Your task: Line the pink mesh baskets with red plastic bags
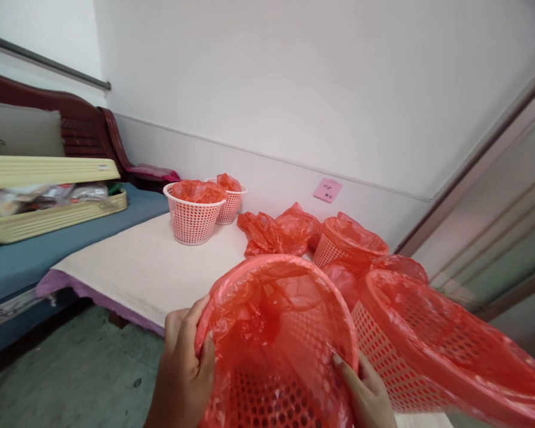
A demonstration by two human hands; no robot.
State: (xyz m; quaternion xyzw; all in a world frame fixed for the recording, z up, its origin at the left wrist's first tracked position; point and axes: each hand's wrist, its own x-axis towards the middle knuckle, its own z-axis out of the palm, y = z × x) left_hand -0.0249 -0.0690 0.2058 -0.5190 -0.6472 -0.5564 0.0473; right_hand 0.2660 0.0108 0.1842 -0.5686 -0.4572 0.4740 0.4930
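Note:
A perforated plastic wastebasket lined with a thin red plastic bag is tilted toward me in the foreground. The bag is folded over its rim. My left hand grips the rim on the left side, thumb inside. On the right side my right hand grips it too, its thumb over the bag and its other fingers mostly hidden behind the wall. Just to the right stands a larger lined wastebasket. Loose red plastic bags lie behind the held basket.
Two white wastebaskets, the nearer one with red bags in it, stand at the back left of the table. Another lined basket is at the wall. A pink note sticks there. A yellow open case lies on the blue bed.

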